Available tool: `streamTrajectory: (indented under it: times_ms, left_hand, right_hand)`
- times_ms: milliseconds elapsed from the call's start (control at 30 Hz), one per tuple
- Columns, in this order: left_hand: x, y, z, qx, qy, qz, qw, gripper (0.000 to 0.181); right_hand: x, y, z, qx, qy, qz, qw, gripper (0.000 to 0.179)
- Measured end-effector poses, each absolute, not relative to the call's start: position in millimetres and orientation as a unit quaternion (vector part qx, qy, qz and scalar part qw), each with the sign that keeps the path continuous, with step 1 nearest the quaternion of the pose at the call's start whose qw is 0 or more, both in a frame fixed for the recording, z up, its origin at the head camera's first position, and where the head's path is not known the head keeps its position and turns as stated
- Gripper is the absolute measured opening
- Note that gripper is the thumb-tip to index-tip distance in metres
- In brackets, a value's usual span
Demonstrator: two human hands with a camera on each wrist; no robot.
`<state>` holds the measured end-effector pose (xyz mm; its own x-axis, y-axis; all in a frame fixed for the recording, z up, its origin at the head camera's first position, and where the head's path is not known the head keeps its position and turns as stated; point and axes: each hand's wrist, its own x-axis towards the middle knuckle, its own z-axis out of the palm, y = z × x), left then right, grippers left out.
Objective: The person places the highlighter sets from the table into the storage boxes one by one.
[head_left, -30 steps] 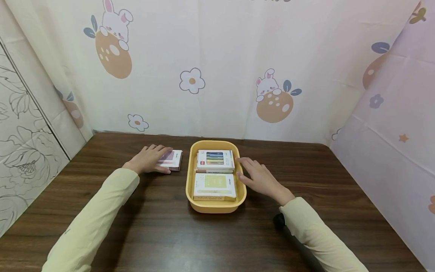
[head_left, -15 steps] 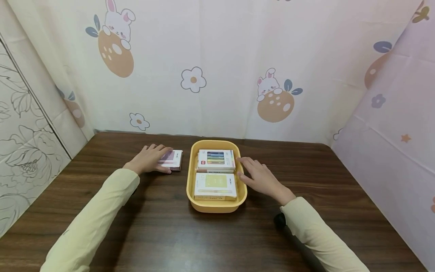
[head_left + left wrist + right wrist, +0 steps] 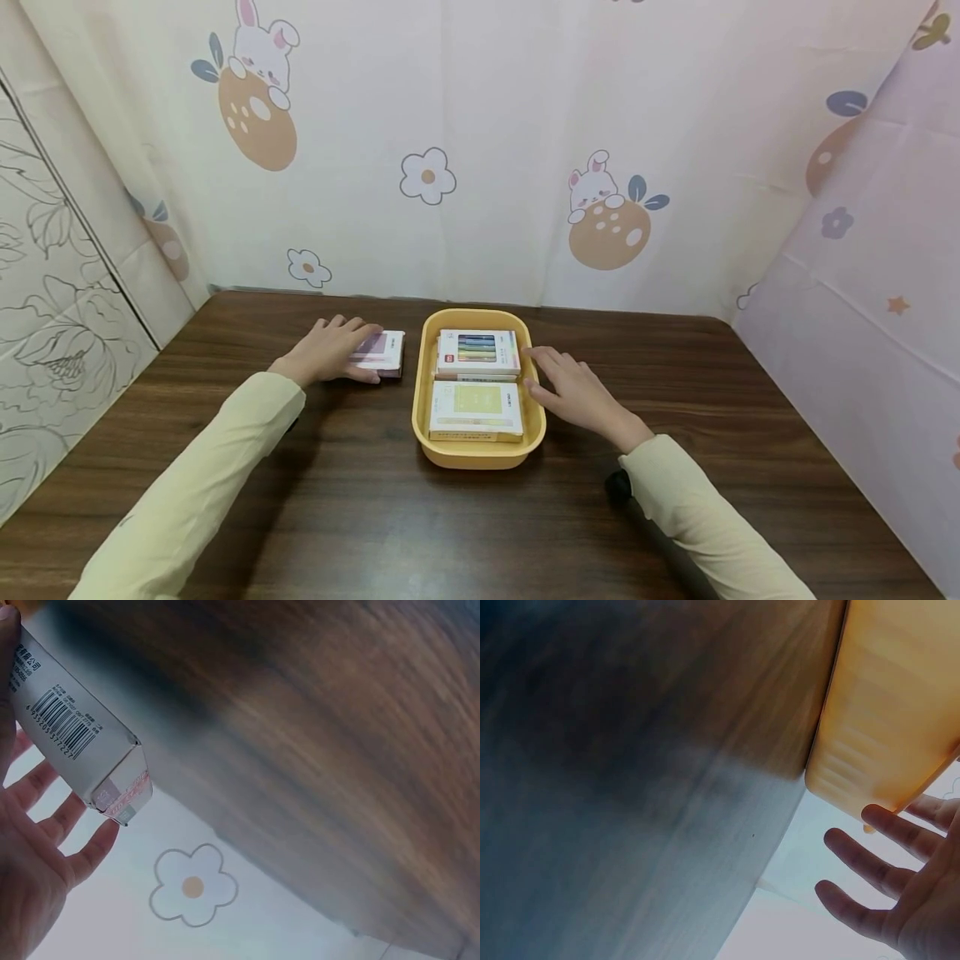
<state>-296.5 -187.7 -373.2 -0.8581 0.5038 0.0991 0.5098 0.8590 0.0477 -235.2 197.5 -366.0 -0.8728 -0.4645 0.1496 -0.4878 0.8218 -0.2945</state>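
Observation:
My left hand (image 3: 326, 350) holds a small white cardboard box (image 3: 387, 354) with a mauve panel, left of the tray. Thumb and fingers lie on opposite sides of it, and the hand covers its left end. In the left wrist view the box (image 3: 75, 720) shows a barcode and a taped end flap. A yellow plastic tray (image 3: 480, 454) bears two more white boxes: a pen box (image 3: 487, 350) with coloured pens in its window behind, a box with a yellow-green panel (image 3: 476, 408) in front. My right hand (image 3: 577, 396) rests at the tray's right rim, fingers loosely extended.
Everything stands on a dark wood-grain table (image 3: 360, 517). A pale curtain (image 3: 495, 233) printed with rabbits and flowers hangs along the back edge and the right side. A panel with line-drawn flowers (image 3: 52, 317) stands at the left.
Both hands, the boxes and the tray keep their places. The head view has shifted very slightly.

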Motion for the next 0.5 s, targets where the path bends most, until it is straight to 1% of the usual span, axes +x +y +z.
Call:
streamTrajectory:
  times_ms: [200,500]
  left_hand:
    - [-292,-185,-361,-0.267,-0.961,-0.024,0.065,0.083]
    - [-287,-183,-344,-0.26,-0.962,-0.02,0.079,0.084]
  right_hand:
    - [-235,198,-366,0.25,-0.953,0.166,0.035,0.051]
    - [-235,198,-366,0.251,-0.953,0.166,0.038,0.05]
